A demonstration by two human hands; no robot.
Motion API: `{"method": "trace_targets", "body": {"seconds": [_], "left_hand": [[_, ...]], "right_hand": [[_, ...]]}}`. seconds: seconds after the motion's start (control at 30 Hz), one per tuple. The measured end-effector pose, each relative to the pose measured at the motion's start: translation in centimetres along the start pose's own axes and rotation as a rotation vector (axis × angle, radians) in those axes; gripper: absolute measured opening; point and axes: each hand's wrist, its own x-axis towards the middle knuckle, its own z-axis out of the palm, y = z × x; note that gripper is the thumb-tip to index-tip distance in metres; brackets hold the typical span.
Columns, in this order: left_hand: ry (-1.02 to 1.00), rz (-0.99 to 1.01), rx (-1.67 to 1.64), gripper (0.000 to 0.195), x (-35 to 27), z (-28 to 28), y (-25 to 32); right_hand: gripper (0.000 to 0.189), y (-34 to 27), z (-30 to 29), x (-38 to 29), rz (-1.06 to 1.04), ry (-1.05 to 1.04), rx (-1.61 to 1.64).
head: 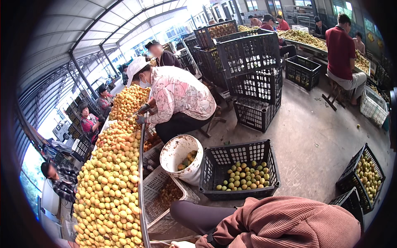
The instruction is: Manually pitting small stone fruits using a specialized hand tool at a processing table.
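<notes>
My right hand (183,244) shows only as a sliver at the bottom edge, below a brown corduroy sleeve (279,220). It is beside a thin, pale stick-like piece (162,242); whether the fingers grip it is cut off from view. My left hand is out of view. Along my left runs a long sorting table with a metal edge (142,186), heaped with yellow and orange apricots (108,189). Past my knee (198,214) a black plastic crate (238,195) holds greenish-yellow fruit (245,178). A stained white bucket (183,158) contains a few fruits.
Under the table edge sits a white crate (161,198) with brownish scraps. A co-worker in a patterned shirt (183,93) bends over the heap. Stacked black crates (254,83) stand behind. Another fruit-filled crate (361,179) is at right. More people sit around the tables.
</notes>
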Motion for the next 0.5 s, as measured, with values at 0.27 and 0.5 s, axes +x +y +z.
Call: {"method": "trace_targets", "body": {"seconds": [0.27, 0.5], "left_hand": [[0.031, -0.364, -0.185, 0.031, -0.5, 0.9, 3.9], [-0.062, -0.303, 0.004, 0.031, -0.5, 0.2, 2.9]], "right_hand": [[0.024, -1.1, -0.1, -1.2, 0.128, 0.123, 0.191], [0.03, -1.4, -0.5, -1.8, 0.034, 0.18, -0.039]]}}
